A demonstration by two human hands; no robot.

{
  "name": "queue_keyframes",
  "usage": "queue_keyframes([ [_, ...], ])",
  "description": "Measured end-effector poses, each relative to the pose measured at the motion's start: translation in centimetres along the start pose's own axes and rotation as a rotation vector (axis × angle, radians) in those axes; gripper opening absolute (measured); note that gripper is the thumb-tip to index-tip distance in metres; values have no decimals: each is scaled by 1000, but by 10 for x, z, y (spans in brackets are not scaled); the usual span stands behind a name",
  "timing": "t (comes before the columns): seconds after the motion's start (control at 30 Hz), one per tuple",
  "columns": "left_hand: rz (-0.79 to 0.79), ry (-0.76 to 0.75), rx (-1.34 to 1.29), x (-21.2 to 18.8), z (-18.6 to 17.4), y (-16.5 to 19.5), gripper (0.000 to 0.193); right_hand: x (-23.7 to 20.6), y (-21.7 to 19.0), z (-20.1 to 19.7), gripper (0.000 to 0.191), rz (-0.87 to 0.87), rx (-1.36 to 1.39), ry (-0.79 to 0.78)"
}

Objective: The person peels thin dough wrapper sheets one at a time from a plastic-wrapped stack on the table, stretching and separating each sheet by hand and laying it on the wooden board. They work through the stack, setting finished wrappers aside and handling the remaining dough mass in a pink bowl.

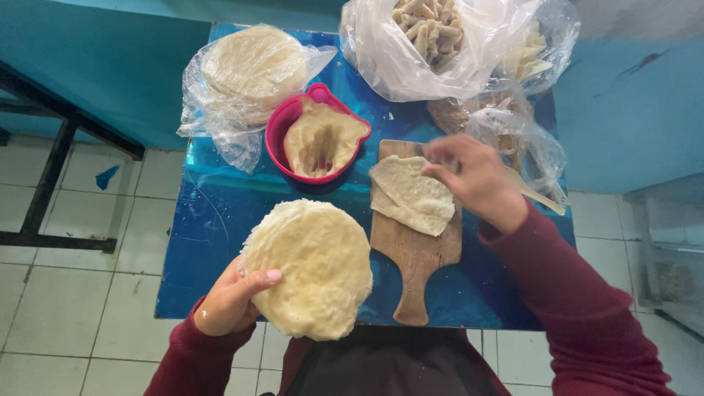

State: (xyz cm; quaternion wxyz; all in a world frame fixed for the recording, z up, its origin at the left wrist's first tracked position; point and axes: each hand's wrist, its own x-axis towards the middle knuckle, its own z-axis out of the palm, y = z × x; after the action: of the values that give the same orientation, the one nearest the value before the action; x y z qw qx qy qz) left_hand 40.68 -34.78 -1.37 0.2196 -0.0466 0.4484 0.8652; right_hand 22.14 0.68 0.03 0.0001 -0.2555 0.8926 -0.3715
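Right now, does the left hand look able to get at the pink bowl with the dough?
Probably not freely: the left hand holds a stack of round wrappers, which lies between it and the pink bowl.

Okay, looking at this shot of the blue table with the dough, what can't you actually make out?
Head view only:
- right hand: fingertips motion-blurred, so the grip on the folded wrapper is unclear.
- filling in the pink bowl: kind unclear.
- clear bags: tops cut off by the frame edge.
- left hand: palm hidden behind the wrapper stack.

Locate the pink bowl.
The pink bowl sits upper centre on the blue table, between the bagged wrapper stack and the wooden board.
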Motion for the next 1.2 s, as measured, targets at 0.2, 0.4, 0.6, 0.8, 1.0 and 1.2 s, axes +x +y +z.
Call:
queue_keyframes([
  [0.2,11,-4,5,2,5,3,70,-43,-23,14,24,-163,-118,-141],
  [0.4,8,-10,28,3,11,1,70,-57,-26,0,20,-418,-179,-190],
  [0.6,25,32,52,0,10,-2,69,-68,-17,-18,19,-64,-68,-165],
  [0.8,9,25,-35,12,27,-8,67,-57,1,15,22,168,-198,164],
  [1.0,125,15,-115,27,49,8,68,-51,6,19,19,190,-105,163],
  [1.2,152,-62,-341,50,66,22,65,-57,-7,8,38,154,-171,266],
])
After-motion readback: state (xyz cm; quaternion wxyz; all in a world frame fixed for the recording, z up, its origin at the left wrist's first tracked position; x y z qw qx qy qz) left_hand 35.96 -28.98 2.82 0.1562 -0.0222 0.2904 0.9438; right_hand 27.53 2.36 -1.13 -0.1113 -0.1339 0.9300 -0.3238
